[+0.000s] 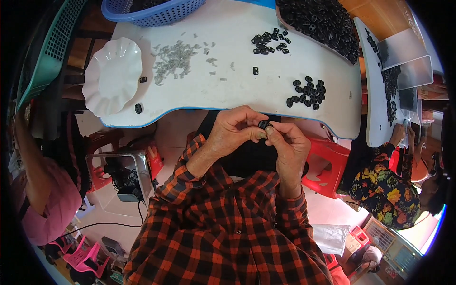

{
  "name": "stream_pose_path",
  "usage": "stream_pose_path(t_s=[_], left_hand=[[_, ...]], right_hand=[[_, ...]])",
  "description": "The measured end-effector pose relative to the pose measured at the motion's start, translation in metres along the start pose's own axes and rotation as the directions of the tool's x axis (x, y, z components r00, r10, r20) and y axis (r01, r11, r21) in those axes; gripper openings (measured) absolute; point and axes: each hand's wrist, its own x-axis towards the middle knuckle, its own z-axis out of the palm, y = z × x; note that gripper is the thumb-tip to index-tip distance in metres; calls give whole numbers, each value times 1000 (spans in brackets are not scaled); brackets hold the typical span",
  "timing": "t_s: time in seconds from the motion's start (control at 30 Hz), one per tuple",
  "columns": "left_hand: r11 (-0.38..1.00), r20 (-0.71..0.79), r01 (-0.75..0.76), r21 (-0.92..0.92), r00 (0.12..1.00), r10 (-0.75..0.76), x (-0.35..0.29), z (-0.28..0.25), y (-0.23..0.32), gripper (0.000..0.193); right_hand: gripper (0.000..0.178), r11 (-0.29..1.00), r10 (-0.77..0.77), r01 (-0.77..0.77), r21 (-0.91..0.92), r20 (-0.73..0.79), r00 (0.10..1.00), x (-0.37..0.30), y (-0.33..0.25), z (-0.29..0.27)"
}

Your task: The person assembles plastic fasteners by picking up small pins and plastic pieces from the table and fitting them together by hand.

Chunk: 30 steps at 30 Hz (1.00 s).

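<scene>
- Left hand (232,130): curled closed, fingertips pinching a small black plastic part (262,124) from the left side; the hand sits just off the near edge of the white table (237,52), over the person's lap.
- Right hand (289,142): also closed, thumb and forefinger gripping the same small black plastic part from the right; the two hands touch at the fingertips, so the part is mostly hidden between them.
- Sleeves (190,166): orange-and-black plaid, entering from the lower edge of the view.
- White table: blue-rimmed, with a curved cut-out along its near edge in which the hands work.
- Pile of black parts (308,92): lies near the table's near-right edge, just beyond the right hand.
- Second, looser pile of black parts (270,42): lies further back, toward the far-right part of the table; a single black piece (255,71) rests between the two piles.
- Scatter of small grey metal pieces (173,59): spread over the far-left middle of the table.
- White scalloped dish (111,76): stands at the table's left edge, with one black piece (143,79) just beside its right rim and another (138,108) near the near-left corner.
- Blue plastic basket (152,10): at the far edge, left of centre.
- Tray heaped with black parts (323,23): at the far-right corner.
- Another person in a floral sleeve (384,185): works at a neighbouring white table (375,95) to the right.
</scene>
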Motion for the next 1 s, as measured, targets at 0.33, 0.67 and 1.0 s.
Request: stream_pose_path(t_s=[0.33,0.67,1.0], left_hand=[[990,-3,-79,120,997,80,1,-2,-6,25],[993,5,93,-68,996,-93,-3,0,4,25],[993,39,83,-82,996,-80,-4,-1,3,25]], right_hand=[[12,980,94,-112,164,110,989,9,13,-11],[12,967,123,-168,194,222,967,10,5,-16],[10,924,174,-271,270,334,926,18,18,-23]])
